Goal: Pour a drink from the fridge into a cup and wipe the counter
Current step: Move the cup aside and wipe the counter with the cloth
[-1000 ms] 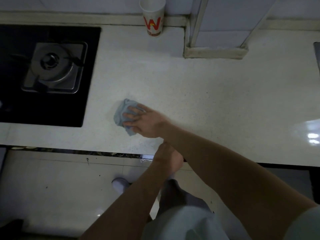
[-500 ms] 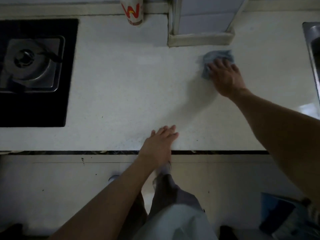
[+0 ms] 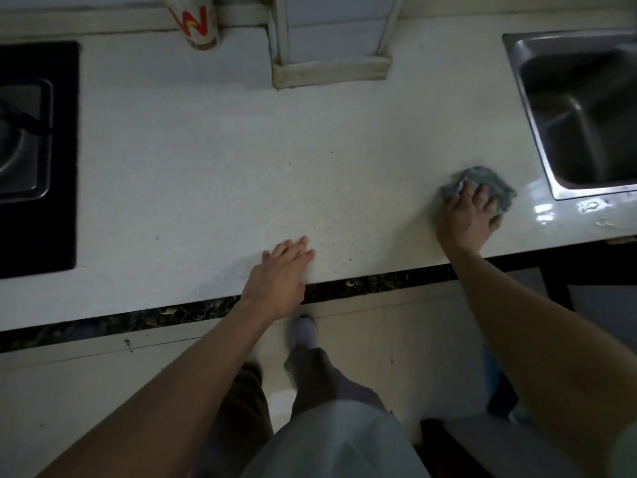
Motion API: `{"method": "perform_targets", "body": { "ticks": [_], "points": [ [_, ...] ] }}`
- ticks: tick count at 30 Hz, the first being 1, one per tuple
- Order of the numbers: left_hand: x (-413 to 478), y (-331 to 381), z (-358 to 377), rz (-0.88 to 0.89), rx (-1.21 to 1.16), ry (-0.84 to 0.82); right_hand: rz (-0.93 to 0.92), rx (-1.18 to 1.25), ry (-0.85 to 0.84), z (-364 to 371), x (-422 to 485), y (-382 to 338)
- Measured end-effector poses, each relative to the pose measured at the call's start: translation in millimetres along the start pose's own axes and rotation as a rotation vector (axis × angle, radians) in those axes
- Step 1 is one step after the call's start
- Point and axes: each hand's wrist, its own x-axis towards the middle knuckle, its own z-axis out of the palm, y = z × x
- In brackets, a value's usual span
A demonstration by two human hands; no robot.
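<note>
A crumpled blue-grey cloth (image 3: 496, 182) lies on the white speckled counter (image 3: 241, 167), just left of the sink. My right hand (image 3: 467, 215) presses down on it with spread fingers, near the counter's front edge. My left hand (image 3: 279, 274) rests flat on the front edge of the counter, fingers straight and together, holding nothing. A white paper cup (image 3: 198, 24) with a red and yellow logo stands at the back against the wall; its top is cut off by the frame.
A steel sink (image 3: 582, 115) is set into the counter at the right, with wet shine in front of it. A black hob with a gas burner (image 3: 24, 143) fills the left. A tiled wall column (image 3: 331, 69) juts onto the counter at the back.
My right hand has dragged the cloth from the counter's middle-left to the back by the column, then forward and right to beside the sink. My left hand now rests on the counter's edge.
</note>
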Motion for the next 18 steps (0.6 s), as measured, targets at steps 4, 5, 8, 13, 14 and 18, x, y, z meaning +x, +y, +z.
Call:
{"method": "perform_targets", "body": {
  "ticks": [4, 5, 8, 13, 14, 18],
  "points": [
    [-1.2, -0.6, -0.8, 0.001, -0.003, 0.002, 0.083, 0.042, -0.045, 16.3, -39.0, -45.1],
    [-1.9, -0.7, -0.5, 0.002, 0.001, 0.006, 0.067, 0.044, -0.048, 18.7, -46.7, -57.9],
    [-2.3, -0.6, 0.8, 0.014, 0.019, 0.011, -0.074, 0.054, -0.099, 22.4, -67.4, -92.3],
    [-1.1, -3.4, 4.1, 0.043, 0.068, 0.036, -0.513, 0.01, -0.162, 33.0, -105.1, -129.9],
    [-1.6, -4.1, 5.3, 0.045, 0.075, 0.035, -0.591, -0.004, -0.176, 35.3, -113.5, -131.6],
    [-1.5, -4.2, 2.6, 0.071, 0.067, 0.052, -0.786, -0.025, -0.203, 37.9, -131.0, -121.7]
  ]
}}
